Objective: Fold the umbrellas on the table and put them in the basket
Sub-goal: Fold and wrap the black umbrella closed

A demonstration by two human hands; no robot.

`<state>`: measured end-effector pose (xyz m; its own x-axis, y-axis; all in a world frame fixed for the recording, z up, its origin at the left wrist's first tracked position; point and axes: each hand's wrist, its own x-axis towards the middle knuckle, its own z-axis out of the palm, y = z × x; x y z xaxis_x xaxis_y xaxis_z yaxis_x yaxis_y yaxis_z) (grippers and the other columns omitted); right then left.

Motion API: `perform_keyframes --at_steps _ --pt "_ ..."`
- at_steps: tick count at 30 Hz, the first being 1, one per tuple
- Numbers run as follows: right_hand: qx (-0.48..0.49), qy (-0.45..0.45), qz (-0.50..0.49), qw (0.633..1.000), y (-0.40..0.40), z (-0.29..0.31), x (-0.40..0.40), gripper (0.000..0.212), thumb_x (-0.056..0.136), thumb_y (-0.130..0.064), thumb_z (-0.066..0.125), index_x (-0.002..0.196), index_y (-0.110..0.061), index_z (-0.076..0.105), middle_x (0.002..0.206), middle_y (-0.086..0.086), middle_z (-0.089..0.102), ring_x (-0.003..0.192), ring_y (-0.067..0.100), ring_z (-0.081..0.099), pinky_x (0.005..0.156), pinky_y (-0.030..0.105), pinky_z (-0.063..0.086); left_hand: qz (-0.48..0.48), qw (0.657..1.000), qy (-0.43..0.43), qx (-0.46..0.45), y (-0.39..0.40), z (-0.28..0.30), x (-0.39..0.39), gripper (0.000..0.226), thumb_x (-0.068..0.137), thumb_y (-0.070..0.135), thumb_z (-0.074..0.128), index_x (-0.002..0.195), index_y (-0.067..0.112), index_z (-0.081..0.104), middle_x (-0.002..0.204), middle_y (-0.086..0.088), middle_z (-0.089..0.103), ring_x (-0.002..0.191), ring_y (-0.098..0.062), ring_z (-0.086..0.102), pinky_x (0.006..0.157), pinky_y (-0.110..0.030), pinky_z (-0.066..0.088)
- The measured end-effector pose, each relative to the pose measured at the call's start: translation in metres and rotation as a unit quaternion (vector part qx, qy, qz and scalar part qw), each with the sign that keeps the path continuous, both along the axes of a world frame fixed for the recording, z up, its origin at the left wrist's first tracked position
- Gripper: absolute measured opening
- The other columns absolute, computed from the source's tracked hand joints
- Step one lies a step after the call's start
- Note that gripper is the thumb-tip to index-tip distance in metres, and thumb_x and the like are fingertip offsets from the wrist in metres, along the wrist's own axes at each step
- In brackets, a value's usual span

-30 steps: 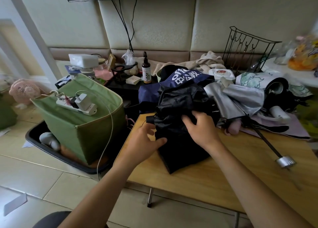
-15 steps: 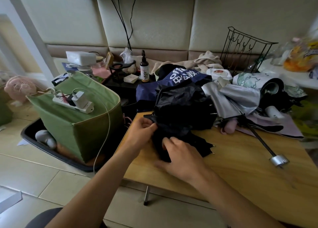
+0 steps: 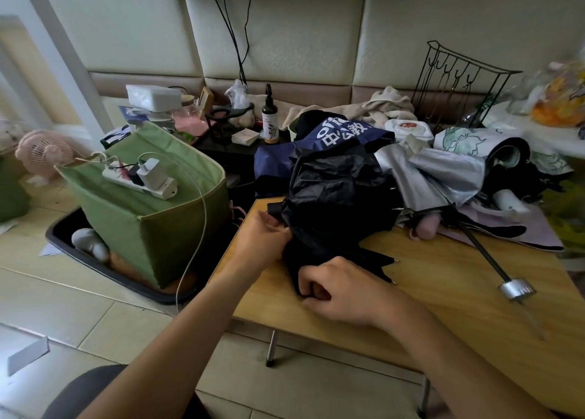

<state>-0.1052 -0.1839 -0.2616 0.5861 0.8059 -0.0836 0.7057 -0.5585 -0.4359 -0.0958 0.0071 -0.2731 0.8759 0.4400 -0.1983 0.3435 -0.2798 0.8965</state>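
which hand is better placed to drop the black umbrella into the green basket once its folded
Left, probably. The left hand already pinches the black umbrella at the table's left edge, the side where the green basket stands. The right hand grips the fabric further from it.

Home, lived-in room. Padded wall panels [image 3: 285,32], screen edge above with dangling cables [image 3: 234,39]. Tiled floor [image 3: 57,308]. Low wooden bench [image 3: 443,292] heaped with umbrellas [image 3: 338,190], cloths. Green fabric basket [image 3: 148,225] carrying power strip [image 3: 139,181]. Small pink fan [image 3: 44,156], spray bottle [image 3: 270,118], wire rack [image 3: 459,80].
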Motion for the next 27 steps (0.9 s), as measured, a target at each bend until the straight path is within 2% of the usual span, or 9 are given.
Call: perform_keyframes --at_steps 3,6,10,14,19,21,23,25,27 --pt "0.003 0.046 0.002 0.999 -0.003 -0.003 0.000 0.010 0.094 -0.034 0.067 0.102 -0.031 0.062 0.090 -0.011 0.060 0.081 0.007 0.059 0.073 0.033 0.055 -0.060 0.992 0.073 0.087 0.002 0.009 -0.011 0.030 0.084 0.030 0.079 0.092 0.002 0.069 0.079 -0.014 0.075 0.071 -0.025 0.072 0.072 -0.045 0.063" --pt "0.025 0.068 0.004 0.997 -0.004 -0.004 0.002 0.011 0.092 -0.035 0.070 0.101 -0.031 0.065 0.090 -0.011 0.062 0.082 0.006 0.060 0.074 0.032 0.055 -0.077 0.995 0.057 0.009 0.004 0.011 -0.019 0.017 0.089 0.012 0.077 0.080 -0.001 0.073 0.072 -0.014 0.072 0.058 -0.022 0.071 0.057 -0.032 0.062" --pt "0.077 0.089 0.003 0.993 -0.002 -0.004 0.003 0.012 0.089 -0.033 0.076 0.095 -0.028 0.067 0.085 -0.007 0.067 0.078 0.008 0.062 0.070 0.028 0.054 -0.055 0.994 0.026 -0.088 0.003 0.011 -0.017 0.022 0.091 0.007 0.075 0.101 -0.011 0.069 0.078 -0.012 0.065 0.065 -0.018 0.064 0.056 -0.022 0.058" --pt "0.150 0.101 -0.029 0.983 -0.004 -0.001 0.006 0.009 0.092 -0.037 0.075 0.095 -0.030 0.073 0.087 -0.010 0.070 0.081 0.007 0.065 0.068 0.018 0.049 -0.093 0.994 0.046 -0.046 0.004 0.011 -0.020 0.031 0.085 0.015 0.082 0.104 -0.006 0.069 0.074 -0.006 0.063 0.050 -0.004 0.060 0.050 -0.014 0.048" --pt "0.242 -0.061 -0.144 0.958 -0.005 -0.013 0.021 0.019 0.101 -0.025 0.062 0.118 -0.028 0.071 0.105 -0.017 0.060 0.086 -0.009 0.055 0.073 0.009 0.039 -0.113 0.991 0.069 0.002 0.012 0.010 -0.024 0.028 0.084 0.010 0.083 0.105 0.001 0.067 0.085 -0.016 0.073 0.062 -0.015 0.067 0.058 -0.024 0.058" --pt "0.229 -0.120 -0.178 0.949 -0.004 -0.021 0.030 0.020 0.100 -0.021 0.063 0.118 -0.023 0.071 0.109 -0.011 0.062 0.097 -0.002 0.057 0.083 0.019 0.046 -0.117 0.989 0.083 0.039 0.013 0.011 -0.025 0.016 0.090 0.012 0.077 0.103 0.006 0.069 0.086 -0.015 0.076 0.060 -0.012 0.070 0.060 -0.024 0.057" --pt "0.199 -0.155 -0.202 0.946 -0.002 -0.026 0.034 0.017 0.097 -0.020 0.067 0.113 -0.020 0.072 0.109 -0.005 0.063 0.106 0.015 0.058 0.089 0.028 0.049 -0.128 0.984 0.094 0.074 0.014 0.012 -0.025 0.009 0.095 0.014 0.070 0.103 0.011 0.070 0.082 -0.010 0.076 0.054 -0.007 0.067 0.054 -0.019 0.051" --pt "0.176 -0.180 -0.221 0.942 0.002 -0.027 0.034 0.016 0.093 -0.025 0.072 0.108 -0.019 0.072 0.105 -0.001 0.063 0.105 0.021 0.058 0.088 0.032 0.051 -0.131 0.983 0.089 0.096 0.014 0.011 -0.024 0.007 0.095 0.017 0.069 0.101 0.014 0.071 0.083 -0.007 0.075 0.054 -0.009 0.065 0.054 -0.018 0.050" --pt "0.170 -0.197 -0.236 0.936 0.005 -0.025 0.034 0.019 0.090 -0.029 0.075 0.105 -0.018 0.070 0.104 0.001 0.064 0.104 0.023 0.059 0.086 0.036 0.052 -0.125 0.986 0.057 0.096 0.012 0.010 -0.022 0.007 0.093 0.021 0.071 0.096 0.015 0.074 0.084 -0.006 0.074 0.061 -0.013 0.065 0.061 -0.025 0.054"
